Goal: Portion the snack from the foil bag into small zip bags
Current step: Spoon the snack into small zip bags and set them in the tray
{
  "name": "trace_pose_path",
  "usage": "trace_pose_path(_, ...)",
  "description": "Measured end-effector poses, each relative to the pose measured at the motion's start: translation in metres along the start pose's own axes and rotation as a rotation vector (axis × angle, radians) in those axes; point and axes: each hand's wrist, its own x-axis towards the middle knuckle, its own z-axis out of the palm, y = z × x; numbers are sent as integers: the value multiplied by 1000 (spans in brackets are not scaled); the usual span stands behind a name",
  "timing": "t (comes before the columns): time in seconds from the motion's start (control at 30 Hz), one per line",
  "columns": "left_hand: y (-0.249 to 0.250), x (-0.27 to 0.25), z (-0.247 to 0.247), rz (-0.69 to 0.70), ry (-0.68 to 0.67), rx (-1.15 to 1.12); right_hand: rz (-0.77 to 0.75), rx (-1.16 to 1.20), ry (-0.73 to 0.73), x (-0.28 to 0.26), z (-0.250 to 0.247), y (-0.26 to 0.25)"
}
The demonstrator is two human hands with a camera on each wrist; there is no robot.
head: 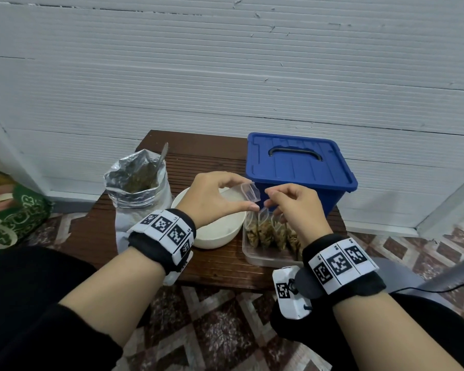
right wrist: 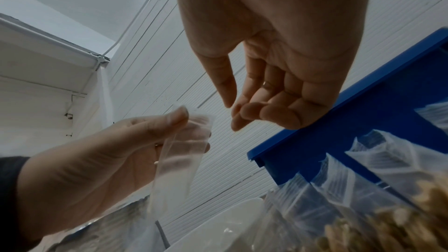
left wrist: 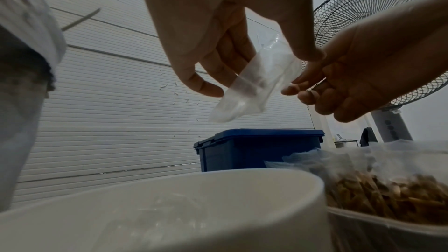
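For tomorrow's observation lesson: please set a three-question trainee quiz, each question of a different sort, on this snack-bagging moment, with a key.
1. True or false: the blue box has its lid on.
2. Which hand holds the empty zip bag? A left hand; B right hand; C neither.
3. Fill in: a spoon handle sticks out of the ___ bag.

Key: 1 true; 2 A; 3 foil.
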Motion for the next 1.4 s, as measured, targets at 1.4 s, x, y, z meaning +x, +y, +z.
trace_pose_path(1.4, -67, -45, -166, -172, 679, -257, -532, -267, -17, 37, 172, -94)
